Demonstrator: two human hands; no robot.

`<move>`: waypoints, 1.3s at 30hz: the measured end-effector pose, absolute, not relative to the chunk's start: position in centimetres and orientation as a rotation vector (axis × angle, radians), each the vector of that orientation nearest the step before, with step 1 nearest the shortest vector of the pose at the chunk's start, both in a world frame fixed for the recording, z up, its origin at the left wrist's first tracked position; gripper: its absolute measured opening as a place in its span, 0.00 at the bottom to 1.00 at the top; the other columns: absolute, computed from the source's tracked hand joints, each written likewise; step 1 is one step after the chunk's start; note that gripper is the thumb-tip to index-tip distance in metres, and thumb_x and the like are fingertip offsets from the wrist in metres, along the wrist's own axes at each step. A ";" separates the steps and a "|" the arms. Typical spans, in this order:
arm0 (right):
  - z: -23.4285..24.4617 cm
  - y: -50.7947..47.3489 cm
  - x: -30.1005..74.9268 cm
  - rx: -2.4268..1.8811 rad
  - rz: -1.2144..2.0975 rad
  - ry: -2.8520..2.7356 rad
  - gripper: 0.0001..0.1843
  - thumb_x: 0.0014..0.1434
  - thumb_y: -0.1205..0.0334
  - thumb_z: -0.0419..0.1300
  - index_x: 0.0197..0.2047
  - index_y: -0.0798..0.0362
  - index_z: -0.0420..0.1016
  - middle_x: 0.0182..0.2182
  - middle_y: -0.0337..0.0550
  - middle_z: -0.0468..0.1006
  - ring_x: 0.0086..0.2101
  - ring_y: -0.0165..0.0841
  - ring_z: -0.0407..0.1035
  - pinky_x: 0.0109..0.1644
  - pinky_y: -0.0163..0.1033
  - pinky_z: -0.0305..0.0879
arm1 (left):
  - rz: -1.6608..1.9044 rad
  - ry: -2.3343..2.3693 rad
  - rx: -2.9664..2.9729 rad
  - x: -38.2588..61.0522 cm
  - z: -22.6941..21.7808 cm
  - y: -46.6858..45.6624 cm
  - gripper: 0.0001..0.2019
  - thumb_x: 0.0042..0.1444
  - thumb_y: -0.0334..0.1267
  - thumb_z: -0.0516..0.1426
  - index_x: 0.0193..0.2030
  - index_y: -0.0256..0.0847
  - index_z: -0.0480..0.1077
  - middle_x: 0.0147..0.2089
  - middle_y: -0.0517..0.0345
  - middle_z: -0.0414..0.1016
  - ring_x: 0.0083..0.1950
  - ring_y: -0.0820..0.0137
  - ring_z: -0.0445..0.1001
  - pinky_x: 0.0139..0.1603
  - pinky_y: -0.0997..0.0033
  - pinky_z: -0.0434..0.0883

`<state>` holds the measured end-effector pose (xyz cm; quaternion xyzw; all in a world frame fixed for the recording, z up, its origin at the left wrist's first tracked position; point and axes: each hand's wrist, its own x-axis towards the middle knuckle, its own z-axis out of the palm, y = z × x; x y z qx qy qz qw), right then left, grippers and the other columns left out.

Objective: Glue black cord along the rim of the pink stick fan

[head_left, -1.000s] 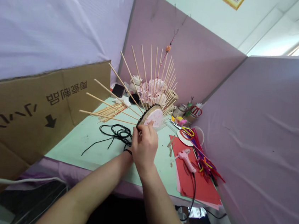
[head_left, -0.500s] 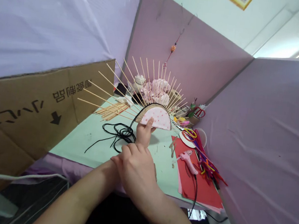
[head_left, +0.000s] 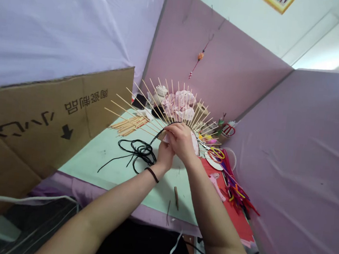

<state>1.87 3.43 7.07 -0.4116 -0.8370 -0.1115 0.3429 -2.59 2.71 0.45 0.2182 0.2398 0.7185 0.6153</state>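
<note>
A half-round piece (head_left: 195, 144), covered in white fabric with pink dots, has thin wooden sticks (head_left: 144, 96) fanning out from its curved edge. My left hand (head_left: 165, 155) is closed on it from below. Over its front lies my right hand (head_left: 183, 139), fingers pinched together at the upper left of the curve, where a black cord (head_left: 141, 150) meets the edge. Both hands cover much of the fabric. From there the cord runs down to a loose tangle on the pale green table top (head_left: 93, 163). A dark hair tie (head_left: 152, 175) circles my left wrist.
Loose sticks (head_left: 130, 125) lie at the table's left, beside a cardboard panel (head_left: 98, 111). On the right are yellow-handled scissors (head_left: 216, 154), a pink glue gun (head_left: 217, 185), red sheets (head_left: 238, 223) and coloured pipe cleaners (head_left: 236, 186). Pink fabric (head_left: 184, 102) is piled behind.
My right hand has moved up from my left wrist onto the half-round piece, by the cord. The piece with its sticks sits slightly lower and farther right in view.
</note>
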 end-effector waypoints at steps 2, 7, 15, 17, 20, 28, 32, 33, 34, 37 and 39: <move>8.0 4.1 1.6 -1.038 -0.340 -2.306 0.09 0.63 0.64 0.56 0.37 0.52 0.78 0.37 0.44 0.77 0.41 0.37 0.64 0.46 0.42 0.59 | 1.627 0.543 0.554 -2.6 0.2 2.5 0.10 0.48 0.37 0.61 0.39 0.41 0.70 0.35 0.55 0.72 0.44 0.63 0.73 0.36 0.66 0.73; 10.7 5.2 1.3 -0.929 -0.475 -2.663 0.09 0.63 0.66 0.56 0.35 0.54 0.77 0.34 0.46 0.75 0.39 0.37 0.62 0.42 0.41 0.56 | 1.562 0.553 0.596 -2.6 0.3 2.3 0.15 0.46 0.41 0.62 0.41 0.41 0.69 0.40 0.54 0.72 0.45 0.64 0.71 0.35 0.67 0.74; 11.6 5.3 1.4 -0.945 -0.649 -2.894 0.05 0.61 0.68 0.57 0.35 0.57 0.74 0.31 0.44 0.71 0.32 0.32 0.60 0.35 0.38 0.51 | 1.519 0.607 0.567 -2.6 0.6 2.3 0.17 0.42 0.44 0.65 0.36 0.40 0.69 0.36 0.53 0.72 0.42 0.63 0.72 0.36 0.64 0.74; 11.7 5.3 1.4 -0.939 -0.684 -2.925 0.05 0.61 0.68 0.56 0.35 0.57 0.74 0.31 0.44 0.71 0.32 0.32 0.61 0.36 0.38 0.51 | 1.506 0.605 0.562 -2.6 0.5 2.4 0.17 0.41 0.45 0.65 0.35 0.40 0.69 0.34 0.54 0.72 0.41 0.63 0.73 0.37 0.61 0.74; 11.8 5.3 1.3 -0.929 -0.721 -2.959 0.06 0.62 0.68 0.55 0.35 0.58 0.73 0.32 0.45 0.72 0.33 0.33 0.62 0.36 0.38 0.52 | 1.472 0.600 0.558 -2.5 0.3 2.5 0.18 0.40 0.46 0.65 0.35 0.40 0.69 0.33 0.54 0.73 0.42 0.61 0.74 0.39 0.58 0.74; 12.2 4.6 1.0 -0.939 -0.753 -3.070 0.03 0.57 0.67 0.61 0.35 0.58 0.72 0.34 0.47 0.72 0.35 0.35 0.63 0.38 0.38 0.55 | 1.458 0.632 0.588 -2.7 0.6 2.2 0.11 0.46 0.42 0.63 0.34 0.41 0.68 0.32 0.51 0.74 0.48 0.56 0.73 0.44 0.56 0.72; 12.3 4.0 1.3 -0.935 -0.652 -3.099 0.04 0.56 0.68 0.62 0.36 0.58 0.73 0.37 0.48 0.72 0.37 0.35 0.63 0.41 0.39 0.57 | 1.454 0.673 0.597 -2.9 0.9 2.2 0.10 0.45 0.40 0.63 0.32 0.42 0.67 0.32 0.51 0.72 0.47 0.56 0.72 0.43 0.57 0.72; 12.3 3.9 1.4 -0.924 -0.617 -3.095 0.05 0.56 0.68 0.62 0.37 0.58 0.73 0.37 0.48 0.72 0.38 0.35 0.63 0.42 0.39 0.58 | 1.454 0.680 0.604 -2.9 1.0 2.1 0.10 0.45 0.40 0.63 0.31 0.42 0.66 0.31 0.51 0.72 0.47 0.57 0.72 0.42 0.58 0.72; 12.2 3.8 1.5 -0.915 -0.585 -3.088 0.05 0.56 0.68 0.62 0.38 0.58 0.73 0.38 0.48 0.72 0.39 0.35 0.63 0.43 0.39 0.58 | 1.453 0.685 0.611 -3.0 1.1 2.1 0.11 0.45 0.40 0.63 0.31 0.42 0.66 0.31 0.52 0.71 0.46 0.57 0.72 0.40 0.59 0.72; 11.6 3.6 1.8 -0.924 -0.518 -3.051 0.07 0.55 0.70 0.61 0.40 0.57 0.74 0.39 0.48 0.73 0.40 0.36 0.63 0.44 0.40 0.60 | 1.463 0.675 0.648 -3.1 1.2 2.0 0.10 0.45 0.40 0.62 0.31 0.41 0.65 0.34 0.52 0.71 0.45 0.58 0.71 0.36 0.61 0.73; 11.1 3.6 1.9 -0.951 -0.480 -3.027 0.08 0.55 0.71 0.61 0.40 0.56 0.74 0.39 0.48 0.73 0.40 0.36 0.64 0.44 0.40 0.61 | 1.478 0.653 0.672 -3.1 1.1 2.0 0.09 0.46 0.40 0.60 0.31 0.41 0.65 0.37 0.52 0.70 0.44 0.60 0.71 0.34 0.63 0.73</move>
